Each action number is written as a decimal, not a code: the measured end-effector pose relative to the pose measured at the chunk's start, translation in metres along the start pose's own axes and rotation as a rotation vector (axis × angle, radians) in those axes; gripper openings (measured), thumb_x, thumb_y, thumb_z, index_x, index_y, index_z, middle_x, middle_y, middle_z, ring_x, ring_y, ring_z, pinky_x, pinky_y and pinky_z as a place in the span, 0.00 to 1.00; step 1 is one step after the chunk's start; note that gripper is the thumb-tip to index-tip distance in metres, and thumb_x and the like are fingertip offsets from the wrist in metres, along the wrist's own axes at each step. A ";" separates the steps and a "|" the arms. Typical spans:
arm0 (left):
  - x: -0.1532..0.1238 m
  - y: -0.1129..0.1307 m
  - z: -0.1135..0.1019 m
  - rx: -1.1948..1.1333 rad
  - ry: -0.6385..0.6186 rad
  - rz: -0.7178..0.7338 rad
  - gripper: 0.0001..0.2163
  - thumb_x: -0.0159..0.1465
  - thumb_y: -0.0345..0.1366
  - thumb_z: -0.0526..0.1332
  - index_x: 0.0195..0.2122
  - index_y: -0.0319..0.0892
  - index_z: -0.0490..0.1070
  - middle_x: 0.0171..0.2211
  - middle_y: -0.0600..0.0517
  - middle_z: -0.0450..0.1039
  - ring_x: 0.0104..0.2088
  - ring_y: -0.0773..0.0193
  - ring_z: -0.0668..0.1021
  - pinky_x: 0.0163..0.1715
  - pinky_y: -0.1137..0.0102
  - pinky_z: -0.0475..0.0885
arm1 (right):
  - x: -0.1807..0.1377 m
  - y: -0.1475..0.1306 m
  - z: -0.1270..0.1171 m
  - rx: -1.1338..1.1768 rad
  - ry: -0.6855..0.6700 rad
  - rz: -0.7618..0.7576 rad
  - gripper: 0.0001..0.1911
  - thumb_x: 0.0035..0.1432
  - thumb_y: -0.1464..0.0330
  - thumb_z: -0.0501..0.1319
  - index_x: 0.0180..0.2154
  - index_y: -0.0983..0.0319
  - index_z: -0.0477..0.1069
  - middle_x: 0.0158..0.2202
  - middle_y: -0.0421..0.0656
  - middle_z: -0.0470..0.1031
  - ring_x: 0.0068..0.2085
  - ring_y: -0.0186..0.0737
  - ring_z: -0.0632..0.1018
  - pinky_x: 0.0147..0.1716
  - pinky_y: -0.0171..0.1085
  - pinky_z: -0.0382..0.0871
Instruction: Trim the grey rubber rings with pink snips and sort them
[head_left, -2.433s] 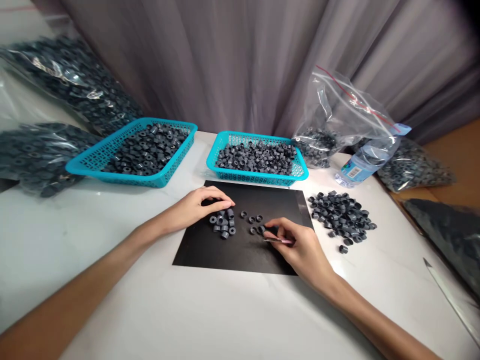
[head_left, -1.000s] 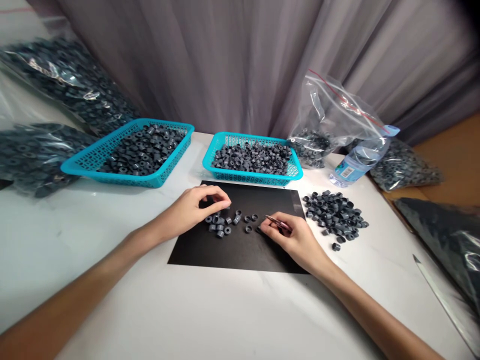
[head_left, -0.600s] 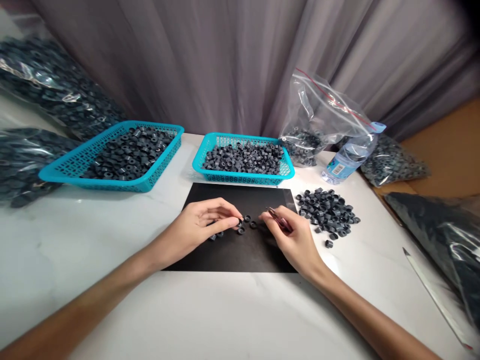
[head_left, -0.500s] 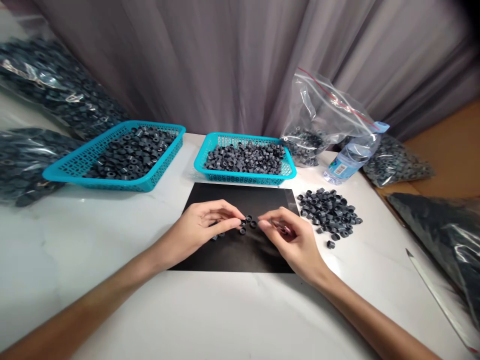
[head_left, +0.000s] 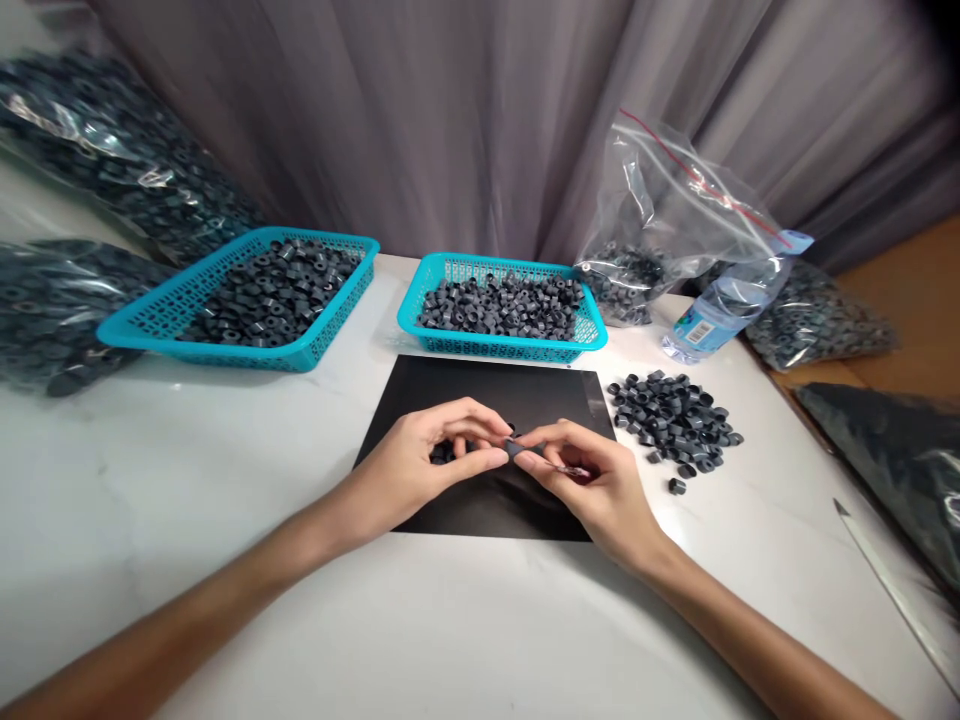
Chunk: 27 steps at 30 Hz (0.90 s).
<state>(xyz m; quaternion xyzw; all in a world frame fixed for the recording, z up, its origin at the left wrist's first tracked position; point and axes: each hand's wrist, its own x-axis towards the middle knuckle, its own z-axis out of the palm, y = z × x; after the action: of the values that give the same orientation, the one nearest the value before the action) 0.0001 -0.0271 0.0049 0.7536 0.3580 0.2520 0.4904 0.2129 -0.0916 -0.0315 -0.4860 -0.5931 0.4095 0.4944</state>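
Observation:
My left hand (head_left: 442,450) pinches a small dark grey plastic ring (head_left: 514,447) between thumb and fingertips. The fingertips of my right hand (head_left: 589,460) are closed and meet the same ring from the other side. A thin, shiny pinkish tool (head_left: 571,470) sticks out between the right hand's fingers; its kind cannot be made out. Both hands hover over a black mat (head_left: 487,515). A few more dark rings (head_left: 442,452) lie on the mat, partly hidden behind my left fingers.
To the right of the mat lies a loose pile of dark rings (head_left: 679,420). Two turquoise baskets (head_left: 300,355) (head_left: 502,347) of similar pieces stand behind. A water bottle (head_left: 724,310), filled zip bags (head_left: 630,280) and a white pointed strip (head_left: 892,590) are around the right side.
My hands have come together, fingertips meeting at the ring, where there was a gap before. The whole view has shifted slightly.

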 end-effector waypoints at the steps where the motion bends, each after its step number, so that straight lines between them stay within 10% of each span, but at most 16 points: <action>1: 0.000 0.000 -0.003 0.090 0.022 0.009 0.09 0.66 0.42 0.67 0.46 0.48 0.77 0.42 0.54 0.81 0.40 0.63 0.80 0.40 0.68 0.74 | 0.000 0.000 -0.001 -0.001 0.006 -0.003 0.09 0.63 0.60 0.68 0.40 0.59 0.79 0.23 0.33 0.56 0.23 0.30 0.58 0.23 0.34 0.50; 9: 0.002 -0.010 -0.012 0.662 0.222 0.126 0.08 0.65 0.44 0.68 0.40 0.46 0.76 0.39 0.53 0.77 0.43 0.56 0.73 0.44 0.63 0.69 | 0.006 0.002 -0.022 -0.185 -0.160 -0.035 0.06 0.63 0.65 0.67 0.40 0.60 0.81 0.26 0.35 0.61 0.25 0.31 0.62 0.25 0.34 0.54; 27: -0.001 -0.009 0.002 0.892 0.220 0.169 0.02 0.66 0.32 0.65 0.39 0.44 0.75 0.38 0.53 0.81 0.41 0.55 0.74 0.43 0.61 0.68 | 0.011 0.011 -0.034 -0.270 -0.137 0.058 0.11 0.65 0.62 0.63 0.42 0.61 0.79 0.25 0.36 0.64 0.26 0.32 0.65 0.25 0.33 0.56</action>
<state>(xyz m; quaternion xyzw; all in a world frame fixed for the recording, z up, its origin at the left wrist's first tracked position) -0.0014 -0.0270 -0.0040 0.8861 0.4186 0.1908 0.0556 0.2481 -0.0781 -0.0336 -0.5360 -0.6609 0.3723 0.3707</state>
